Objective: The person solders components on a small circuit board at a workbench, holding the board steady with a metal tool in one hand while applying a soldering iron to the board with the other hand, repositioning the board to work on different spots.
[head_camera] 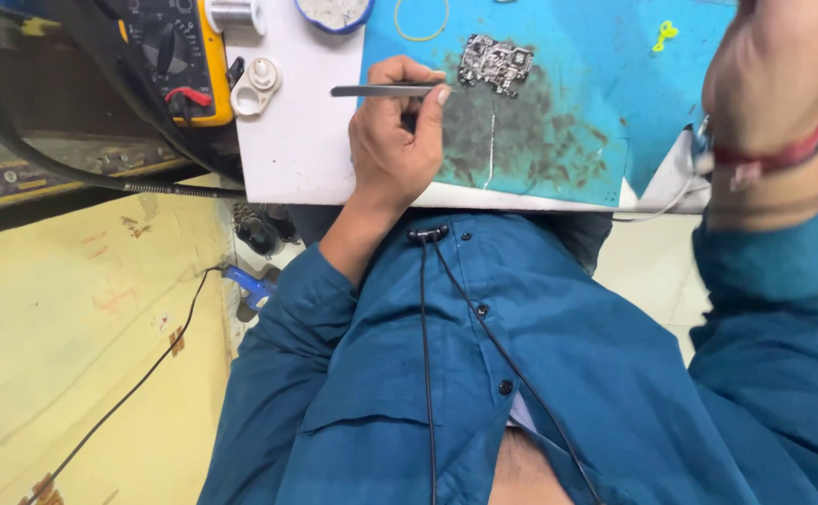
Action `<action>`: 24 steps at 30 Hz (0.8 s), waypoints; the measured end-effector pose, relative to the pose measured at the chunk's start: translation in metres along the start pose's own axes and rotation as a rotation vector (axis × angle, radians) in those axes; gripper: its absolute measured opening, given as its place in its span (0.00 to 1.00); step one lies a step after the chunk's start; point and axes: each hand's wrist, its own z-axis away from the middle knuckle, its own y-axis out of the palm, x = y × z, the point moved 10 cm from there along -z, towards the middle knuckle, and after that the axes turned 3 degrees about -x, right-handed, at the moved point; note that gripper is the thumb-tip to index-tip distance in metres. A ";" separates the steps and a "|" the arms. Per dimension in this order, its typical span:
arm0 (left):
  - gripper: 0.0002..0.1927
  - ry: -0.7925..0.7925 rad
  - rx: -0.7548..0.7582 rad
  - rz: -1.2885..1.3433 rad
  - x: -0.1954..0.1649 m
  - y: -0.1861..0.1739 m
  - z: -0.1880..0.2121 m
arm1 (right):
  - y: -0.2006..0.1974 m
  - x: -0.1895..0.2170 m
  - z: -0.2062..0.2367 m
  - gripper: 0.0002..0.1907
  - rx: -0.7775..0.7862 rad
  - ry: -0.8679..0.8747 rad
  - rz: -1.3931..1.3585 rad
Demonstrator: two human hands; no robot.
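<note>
My left hand (395,136) grips a pair of grey metal tweezers (381,91) that lie level, their tips pointing right toward a small bare circuit board (495,63). The board rests on a blue work mat (605,56) stained dark in the middle. The tweezer tips are hidden behind my fingers, just left of the board. My right hand (769,84) is raised at the right edge, its back toward the camera and its fingers out of frame, with a red thread band on the wrist. Whether it holds anything I cannot tell.
A yellow multimeter (180,56) with a red plug stands at the back left. Beside it are a solder spool (234,13), a small white pot (257,82) and a round blue-rimmed dish (334,11). A yellow ring (421,19) lies on the mat. Black cables run down my blue shirt.
</note>
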 end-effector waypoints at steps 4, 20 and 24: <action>0.09 -0.145 0.023 0.094 0.013 0.001 -0.003 | 0.000 -0.009 0.050 0.16 0.065 -0.090 0.070; 0.09 -0.082 0.068 0.136 0.014 0.025 -0.017 | 0.106 -0.021 0.103 0.07 0.282 -0.640 0.692; 0.09 -0.072 0.080 0.055 0.010 0.027 -0.018 | 0.108 -0.021 0.104 0.08 0.313 -0.633 0.716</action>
